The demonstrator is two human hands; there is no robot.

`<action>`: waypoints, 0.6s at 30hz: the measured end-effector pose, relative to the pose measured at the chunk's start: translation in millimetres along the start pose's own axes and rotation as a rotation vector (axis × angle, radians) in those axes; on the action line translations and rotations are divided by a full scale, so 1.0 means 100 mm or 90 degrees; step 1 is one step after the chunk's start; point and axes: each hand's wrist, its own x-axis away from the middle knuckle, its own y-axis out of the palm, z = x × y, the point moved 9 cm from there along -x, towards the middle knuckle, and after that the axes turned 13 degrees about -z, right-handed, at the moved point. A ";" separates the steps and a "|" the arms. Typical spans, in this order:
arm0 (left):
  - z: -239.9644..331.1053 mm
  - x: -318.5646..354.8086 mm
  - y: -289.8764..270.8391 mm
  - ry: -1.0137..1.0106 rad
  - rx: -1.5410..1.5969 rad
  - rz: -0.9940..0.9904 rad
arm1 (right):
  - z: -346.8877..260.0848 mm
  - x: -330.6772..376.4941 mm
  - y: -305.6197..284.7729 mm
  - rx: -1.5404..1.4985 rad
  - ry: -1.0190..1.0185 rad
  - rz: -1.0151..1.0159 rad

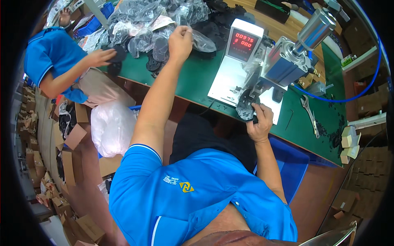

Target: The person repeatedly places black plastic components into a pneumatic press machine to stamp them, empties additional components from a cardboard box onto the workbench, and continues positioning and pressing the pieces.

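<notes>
Nearest, the person is wearing a blue shirt (205, 180), and a blue bin (293, 164) is standing to the right, beneath the edge of the green table (197, 76). The right hand (261, 123) is grasping a dark, flat part (245, 110) between thumb and fingers; the part is sitting at the near edge of a white base plate (221, 86), by the lower end of a metal press (287, 61). An adjustable wrench (310, 117) is lying on the table to the right. Farther off, a white display box (245, 41) is showing red digits. The left hand (180, 43) is hovering by a heap of clear plastic bags (141, 14); its fingers are looking bent, but one cannot tell whether they are holding anything. At far left, a co-worker (55, 61) in blue is holding dark, flat pieces (116, 57).
</notes>
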 end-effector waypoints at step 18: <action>0.36 0.35 0.82 0.300 -0.714 0.082 | 0.01 0.03 -0.01 0.002 0.001 0.004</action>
